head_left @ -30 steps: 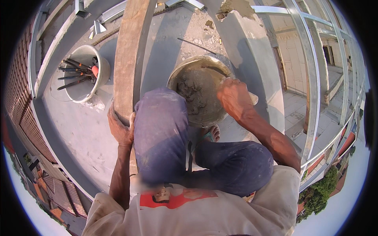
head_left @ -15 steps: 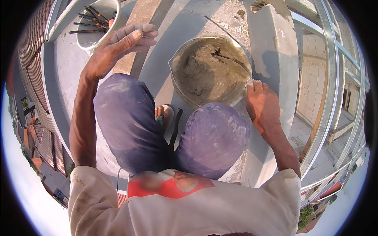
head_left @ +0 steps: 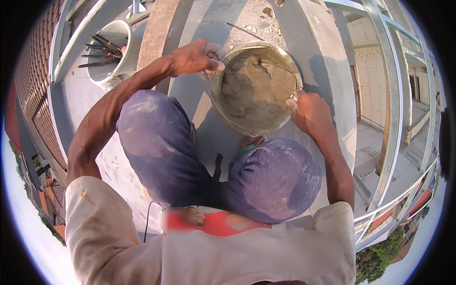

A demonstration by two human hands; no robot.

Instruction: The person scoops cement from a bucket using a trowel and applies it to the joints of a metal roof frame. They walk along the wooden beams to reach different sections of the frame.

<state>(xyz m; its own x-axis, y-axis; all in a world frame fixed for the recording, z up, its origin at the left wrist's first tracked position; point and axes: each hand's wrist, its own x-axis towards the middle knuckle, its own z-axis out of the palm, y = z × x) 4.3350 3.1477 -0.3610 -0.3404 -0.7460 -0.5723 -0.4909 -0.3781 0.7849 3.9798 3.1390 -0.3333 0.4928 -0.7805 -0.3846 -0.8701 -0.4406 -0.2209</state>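
Note:
A round bucket of wet grey mortar stands in front of my knees. A thin wire handle curves along its near left side. My left hand is at the bucket's far left rim, thumb and fingers closed on the edge. Across from it, my right hand is closed at the right rim, knuckles up; its palm is hidden, and I cannot tell whether a tool handle is also in it. A flat, mortar-covered shape lies in the mix near that hand.
A pale bucket with several dark-handled tools stands at the far left, beside a wooden plank. Rubble and a thin rod lie beyond the mortar. A concrete ledge and metal framing run along the right.
My left hand has come from the air beside the tool bucket rightward to the mortar bucket's rim. My right hand stays at the right rim. The view has shifted slightly.

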